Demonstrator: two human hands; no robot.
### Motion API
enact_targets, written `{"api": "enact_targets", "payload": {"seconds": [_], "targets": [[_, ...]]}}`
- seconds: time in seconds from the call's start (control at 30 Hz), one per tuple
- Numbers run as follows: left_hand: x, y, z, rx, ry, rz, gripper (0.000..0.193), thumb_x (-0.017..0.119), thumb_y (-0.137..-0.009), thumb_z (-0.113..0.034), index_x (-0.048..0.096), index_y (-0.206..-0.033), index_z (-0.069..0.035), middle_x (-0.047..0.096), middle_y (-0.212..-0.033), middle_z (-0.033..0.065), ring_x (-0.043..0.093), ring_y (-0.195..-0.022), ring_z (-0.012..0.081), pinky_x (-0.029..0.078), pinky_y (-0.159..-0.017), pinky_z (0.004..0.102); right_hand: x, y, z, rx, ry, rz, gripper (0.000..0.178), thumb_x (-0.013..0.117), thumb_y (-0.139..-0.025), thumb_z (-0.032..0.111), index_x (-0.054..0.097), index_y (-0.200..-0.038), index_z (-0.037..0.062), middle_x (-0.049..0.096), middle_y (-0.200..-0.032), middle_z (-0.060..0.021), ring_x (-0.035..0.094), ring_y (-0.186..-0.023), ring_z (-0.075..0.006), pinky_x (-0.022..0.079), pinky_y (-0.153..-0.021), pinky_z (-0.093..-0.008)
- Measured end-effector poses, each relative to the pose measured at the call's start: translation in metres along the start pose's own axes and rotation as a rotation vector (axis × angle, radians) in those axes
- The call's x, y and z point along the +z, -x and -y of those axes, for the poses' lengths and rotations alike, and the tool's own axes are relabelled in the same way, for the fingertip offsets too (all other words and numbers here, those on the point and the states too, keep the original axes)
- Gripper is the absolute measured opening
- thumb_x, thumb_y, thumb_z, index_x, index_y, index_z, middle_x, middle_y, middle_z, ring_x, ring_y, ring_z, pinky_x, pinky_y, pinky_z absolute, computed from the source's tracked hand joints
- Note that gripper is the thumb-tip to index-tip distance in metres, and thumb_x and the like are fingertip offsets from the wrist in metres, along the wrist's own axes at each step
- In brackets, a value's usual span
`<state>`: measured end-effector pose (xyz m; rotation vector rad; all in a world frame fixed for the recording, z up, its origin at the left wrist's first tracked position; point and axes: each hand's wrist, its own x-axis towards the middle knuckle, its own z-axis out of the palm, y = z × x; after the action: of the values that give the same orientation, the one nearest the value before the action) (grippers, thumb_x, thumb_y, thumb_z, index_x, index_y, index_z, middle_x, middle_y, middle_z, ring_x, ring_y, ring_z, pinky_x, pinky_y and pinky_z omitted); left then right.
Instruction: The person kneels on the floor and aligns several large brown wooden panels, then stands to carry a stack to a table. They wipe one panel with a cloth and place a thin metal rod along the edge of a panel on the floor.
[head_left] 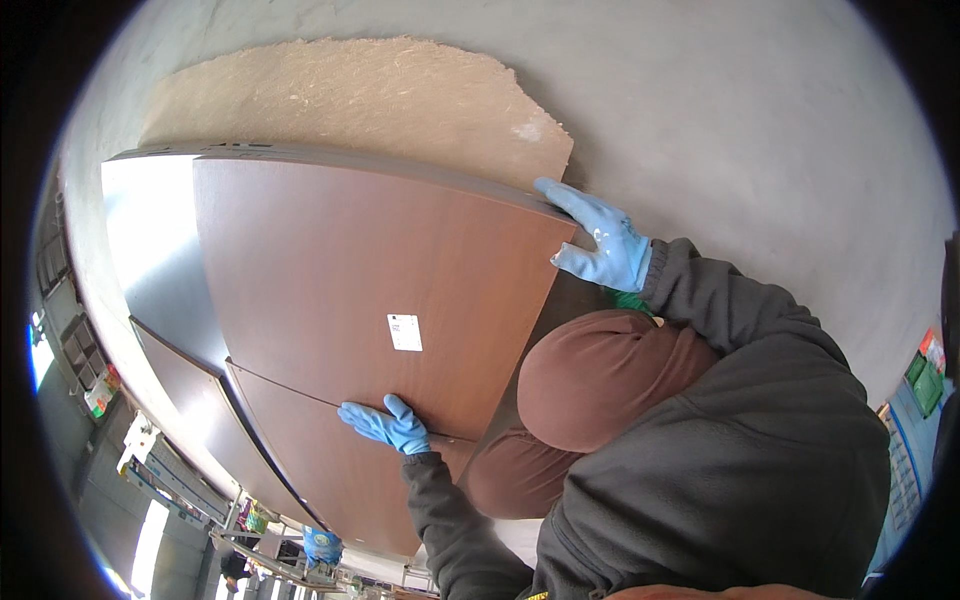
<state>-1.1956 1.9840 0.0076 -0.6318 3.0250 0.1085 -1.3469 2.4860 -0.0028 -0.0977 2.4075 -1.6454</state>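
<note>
A large dark-brown board [330, 250] with a smooth, wood-look face fills the middle, a white label [404, 332] stuck on it. Its upper edge shows layers, like stacked boards. At its right corner is my blue-gloved right hand [603, 240], fingers stretched along the upper edge and thumb spread apart by the side edge. My left hand [388, 424], also blue-gloved, lies flat beside a seam, with fingers out and thumb apart. Below that seam is another brown panel [340, 460]. A narrower brown panel [200, 400] lies to its left. Both palms are hidden.
A torn-edged tan sheet [370, 95] lies on the grey floor [720, 110] beyond the boards. My bent knees [610, 380] are close to the board's right edge. Metal frames [175, 480] and a blue bag [322, 545] stand at lower left. Blue and green items [922, 385] are at far right.
</note>
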Motion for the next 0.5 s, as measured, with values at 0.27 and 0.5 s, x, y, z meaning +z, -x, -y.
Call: {"api": "enact_targets", "payload": {"seconds": [0.27, 0.5], "targets": [[0.0015, 0.001, 0.0025, 0.032, -0.036, -0.018, 0.099, 0.047, -0.103, -0.067, 0.018, -0.166, 0.003, 0.015, -0.172, 0.0304, 0.014, -0.16, 0.0456, 0.011, -0.129, 0.0574, -0.0029, -0.0021, -0.0028, -0.075, 0.131, 0.0, 0.074, 0.074, -0.093, 0.044, 0.052, -0.148, -0.0007, 0.056, -0.15, -0.0229, 0.056, -0.135, -0.0412, 0.046, -0.113, -0.0481], [0.0022, -0.001, 0.0018, 0.027, -0.028, -0.025, 0.099, 0.047, -0.102, -0.068, 0.02, -0.166, 0.003, 0.015, -0.172, 0.0305, 0.014, -0.16, 0.0454, 0.012, -0.129, 0.0572, -0.0074, 0.0029, -0.0054, -0.077, 0.054, 0.043, 0.075, 0.074, -0.094, 0.04, 0.048, -0.152, -0.0007, 0.051, -0.155, -0.0234, 0.053, -0.14, -0.0398, 0.043, -0.116, -0.0468]]}}
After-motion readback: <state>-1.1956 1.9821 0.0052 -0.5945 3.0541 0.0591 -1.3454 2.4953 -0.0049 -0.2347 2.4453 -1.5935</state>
